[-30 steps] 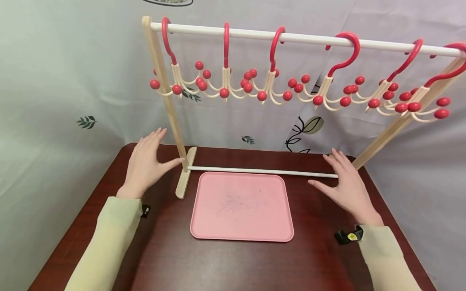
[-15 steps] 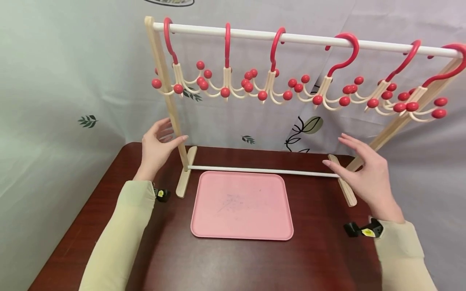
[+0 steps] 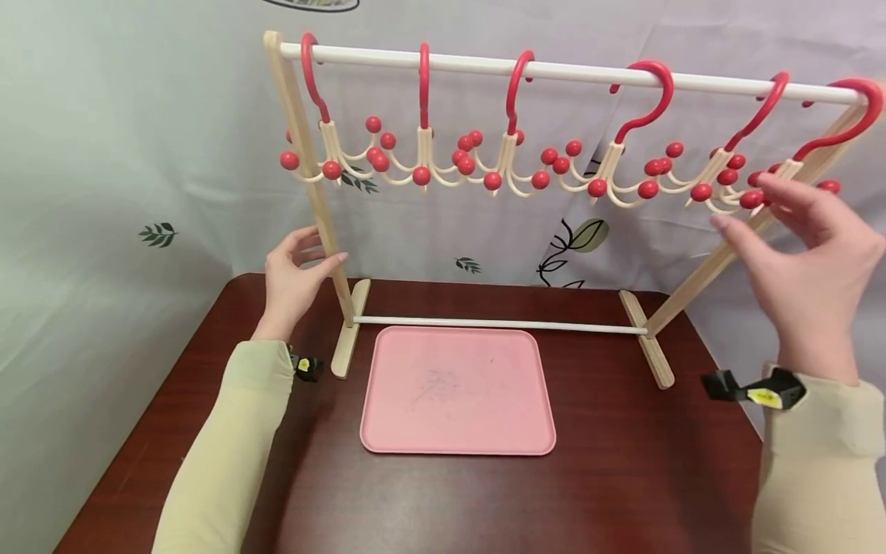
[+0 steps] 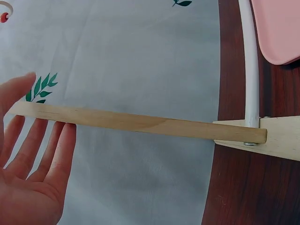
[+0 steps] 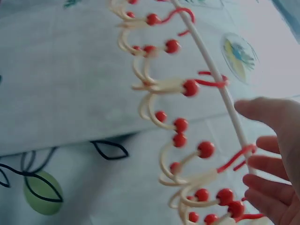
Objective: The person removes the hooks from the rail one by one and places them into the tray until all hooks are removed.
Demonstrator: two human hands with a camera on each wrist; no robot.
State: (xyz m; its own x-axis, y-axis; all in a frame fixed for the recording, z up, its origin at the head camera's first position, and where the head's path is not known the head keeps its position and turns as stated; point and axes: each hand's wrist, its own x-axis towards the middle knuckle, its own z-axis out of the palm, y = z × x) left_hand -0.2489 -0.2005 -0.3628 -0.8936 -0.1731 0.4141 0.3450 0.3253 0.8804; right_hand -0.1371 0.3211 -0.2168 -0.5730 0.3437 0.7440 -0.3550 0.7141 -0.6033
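A wooden rack holds a white bar [image 3: 471,65] with several rotating hook hangers [image 3: 508,154]. Each hanger has a red hook on top and cream arms tipped with red balls. My left hand [image 3: 289,281] holds the rack's left post [image 3: 321,208], its thumb in front and its fingers behind. In the left wrist view the fingers [image 4: 56,154] reach straight to the post [image 4: 140,123]. My right hand [image 3: 817,261] is raised in front of the rightmost hangers, covering part of them. In the right wrist view its thumb [image 5: 262,112] and fingers are spread near the bar [image 5: 204,49].
A pink tray [image 3: 457,392] lies on the dark red wooden table [image 3: 443,508] in front of the rack. A thin lower rod [image 3: 498,324] joins the wooden feet [image 3: 654,358]. A patterned grey cloth [image 3: 194,138] hangs behind.
The left hand reached the left post and stays on it. The right hand, first low near the right foot, has risen along the right post to the rightmost hangers.
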